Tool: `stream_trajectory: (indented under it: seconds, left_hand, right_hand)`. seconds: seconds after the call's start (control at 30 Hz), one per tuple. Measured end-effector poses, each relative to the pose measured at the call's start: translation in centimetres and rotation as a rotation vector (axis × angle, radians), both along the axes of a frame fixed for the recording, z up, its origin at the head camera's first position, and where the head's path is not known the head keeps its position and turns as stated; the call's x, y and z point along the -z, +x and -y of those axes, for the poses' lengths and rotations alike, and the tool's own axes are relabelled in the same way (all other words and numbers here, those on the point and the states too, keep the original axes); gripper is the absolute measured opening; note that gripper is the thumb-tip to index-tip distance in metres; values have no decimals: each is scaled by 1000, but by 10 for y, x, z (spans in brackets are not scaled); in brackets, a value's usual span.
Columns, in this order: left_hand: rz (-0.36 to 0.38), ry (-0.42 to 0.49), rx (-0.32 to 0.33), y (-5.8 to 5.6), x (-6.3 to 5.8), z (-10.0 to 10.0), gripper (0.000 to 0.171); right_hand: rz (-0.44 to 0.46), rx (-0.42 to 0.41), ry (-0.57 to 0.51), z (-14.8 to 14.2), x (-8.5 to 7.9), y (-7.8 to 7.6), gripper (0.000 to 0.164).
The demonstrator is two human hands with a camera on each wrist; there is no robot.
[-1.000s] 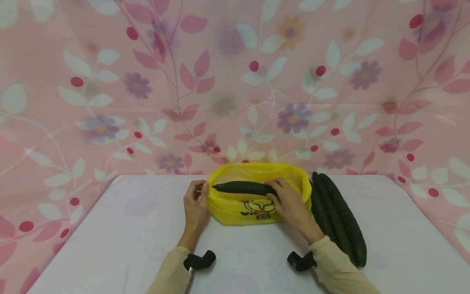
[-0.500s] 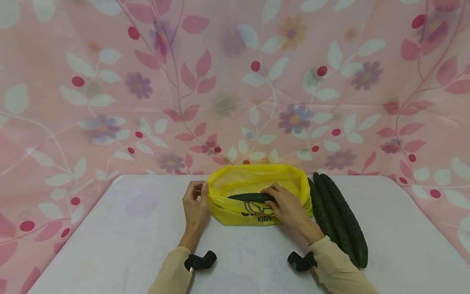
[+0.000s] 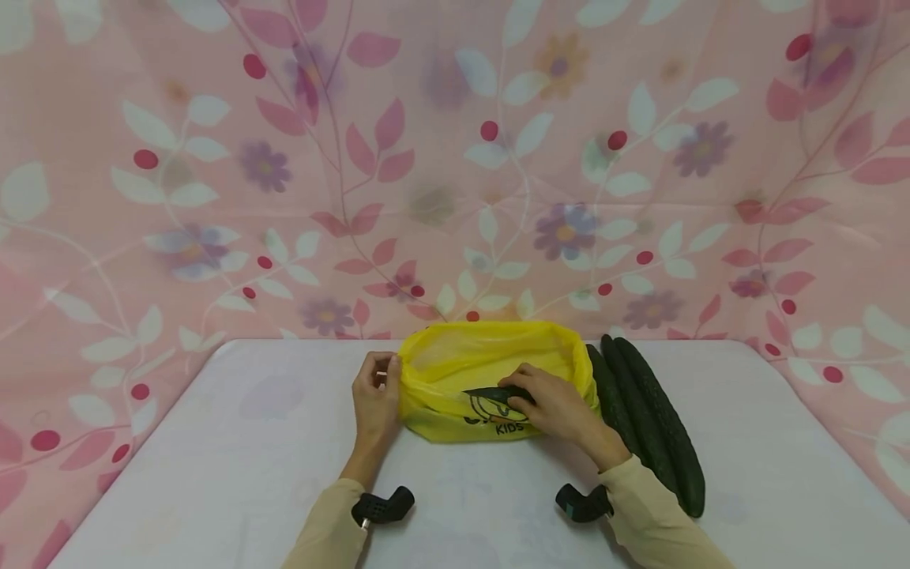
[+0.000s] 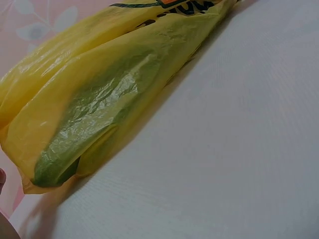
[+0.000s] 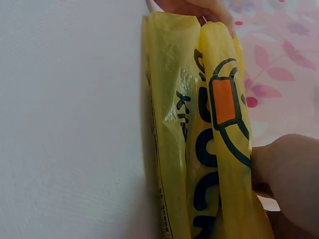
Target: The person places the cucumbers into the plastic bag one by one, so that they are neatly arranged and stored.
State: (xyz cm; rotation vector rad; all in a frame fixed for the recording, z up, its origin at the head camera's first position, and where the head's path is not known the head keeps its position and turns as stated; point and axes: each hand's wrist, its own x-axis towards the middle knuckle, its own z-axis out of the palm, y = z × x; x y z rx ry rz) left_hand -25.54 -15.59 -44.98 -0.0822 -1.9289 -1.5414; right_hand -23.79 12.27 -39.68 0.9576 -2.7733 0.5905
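Observation:
A yellow plastic bag (image 3: 455, 420) with dark printing lies on the white table, its mouth wide. My left hand (image 3: 377, 399) pinches the bag's left rim between thumb and fingers. Inside the front of the bag is a dark green cucumber (image 3: 486, 393), only its upper edge showing past the rim. My right hand (image 3: 554, 403) reaches over the front rim and grips that cucumber's right part, which the fingers hide. Through the thin plastic in the left wrist view, a green cucumber shape (image 4: 99, 107) shows along the bag's bottom. The right wrist view has my right thumb (image 5: 294, 169) at the rim.
Several more cucumbers (image 3: 650, 419) lie side by side at the bag's right, close to my right forearm. The white table (image 3: 213, 466) stretches to both sides. A pink floral cloth (image 3: 455, 158) hangs behind its far edge.
My right hand has lowered the cucumber from rim height down into the bag, and less of it shows. The bag's rim has shifted slightly. My left hand keeps its hold.

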Motion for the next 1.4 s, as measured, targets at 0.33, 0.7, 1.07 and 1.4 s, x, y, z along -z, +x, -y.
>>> stream_trajectory:
  seconds: [0.33, 0.7, 1.07, 1.4]
  left_hand:
    - [43, -11, -17, 0, 1, 1, 13]
    - [39, 4, -33, 0, -2, 2, 12]
    - [83, 0, -33, 10, -13, -2, 15]
    - [81, -9, -15, 24, -31, -7, 16]
  right_hand:
    - [56, -5, 16, -6, -9, 4, 27]
    - [200, 26, -51, -28, -34, 10, 26]
    - [175, 26, -93, -41, -47, 13, 26]
    - [140, 12, -156, -62, -63, 13, 26]
